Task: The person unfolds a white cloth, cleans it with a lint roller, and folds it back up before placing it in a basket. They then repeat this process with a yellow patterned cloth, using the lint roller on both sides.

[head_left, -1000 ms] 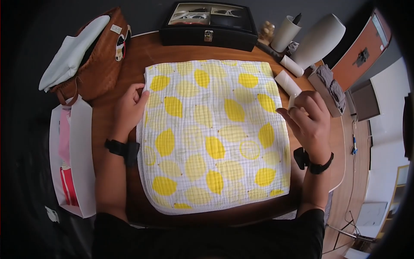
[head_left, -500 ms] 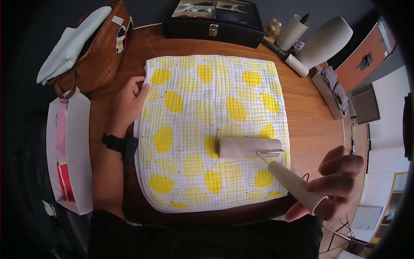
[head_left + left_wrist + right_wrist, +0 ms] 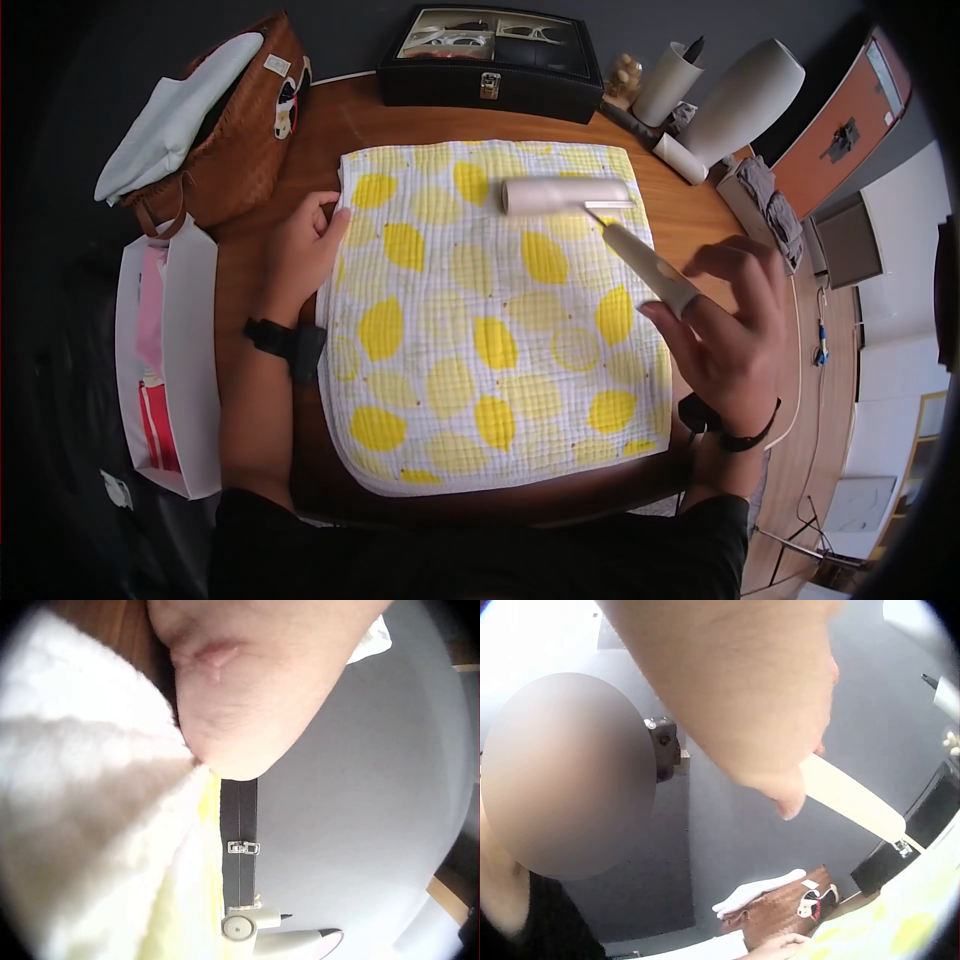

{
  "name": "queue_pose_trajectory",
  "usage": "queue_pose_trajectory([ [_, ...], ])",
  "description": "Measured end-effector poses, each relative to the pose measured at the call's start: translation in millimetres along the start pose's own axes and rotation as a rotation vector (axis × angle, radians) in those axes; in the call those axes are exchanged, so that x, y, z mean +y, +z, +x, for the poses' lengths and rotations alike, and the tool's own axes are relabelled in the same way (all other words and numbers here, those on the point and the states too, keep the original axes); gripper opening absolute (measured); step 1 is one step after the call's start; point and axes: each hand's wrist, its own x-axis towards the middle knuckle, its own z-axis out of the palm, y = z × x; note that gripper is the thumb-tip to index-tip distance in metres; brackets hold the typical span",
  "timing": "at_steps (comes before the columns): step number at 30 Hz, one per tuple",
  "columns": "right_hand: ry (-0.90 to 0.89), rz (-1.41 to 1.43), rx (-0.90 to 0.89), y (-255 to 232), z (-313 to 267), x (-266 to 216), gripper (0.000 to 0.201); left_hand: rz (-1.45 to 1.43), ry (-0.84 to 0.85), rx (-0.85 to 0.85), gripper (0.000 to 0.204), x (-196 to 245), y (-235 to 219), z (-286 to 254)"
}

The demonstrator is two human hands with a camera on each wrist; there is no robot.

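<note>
A folded white muslin cloth [image 3: 470,330] printed with yellow lemons lies flat in the middle of the head view. At its upper left edge my left hand [image 3: 302,248] pinches the border, thumb on top; the left wrist view shows creases in the cloth [image 3: 82,780] running to that hand [image 3: 255,697]. My right hand [image 3: 742,335], right of the cloth, grips the pale handle of a lint roller [image 3: 565,195]. The blurred roller head lies across the cloth's upper right part. In the right wrist view the handle [image 3: 855,801] slants down from my fingers.
Behind the cloth stands a black glasses case [image 3: 490,90]. A brown woven bag [image 3: 240,140] and a white box [image 3: 190,360] with pink and red cloth are on the left. A white tube [image 3: 680,158], a grey vase [image 3: 750,100] and a tissue box [image 3: 755,205] line the right.
The lint roller went from beside the cloth's right edge onto its lower middle, then away from me to the upper right part. My left hand kept its place at the edge.
</note>
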Motion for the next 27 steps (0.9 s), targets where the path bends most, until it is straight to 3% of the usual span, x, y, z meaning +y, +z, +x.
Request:
queue_pose_trajectory([
  [5, -0.002, -0.084, -0.004, 34.2, -3.9, 23.3, 0.024, -0.005, 0.007, 0.001, 0.030, -1.6, 1.4, 0.5],
  [10, -0.052, 0.012, 0.032, 10.0, 0.5, 13.2, 0.025, -0.004, -0.005, -0.004, 0.031, -7.6, 3.7, 1.0],
  [16, 0.015, 0.101, -0.041, -26.4, -1.9, -27.8, 0.033, -0.007, 0.016, 0.004, 0.030, -10.8, 4.3, 1.9],
  [24, -0.025, 0.105, -0.077, -25.1, 0.3, -28.4, 0.031, 0.010, 0.018, 0.009, 0.029, -4.4, 1.8, 1.2],
  [27, 0.037, 0.086, -0.086, -20.8, -1.0, -26.7, 0.028, -0.011, 0.023, 0.005, 0.028, -4.3, 1.9, 1.3],
])
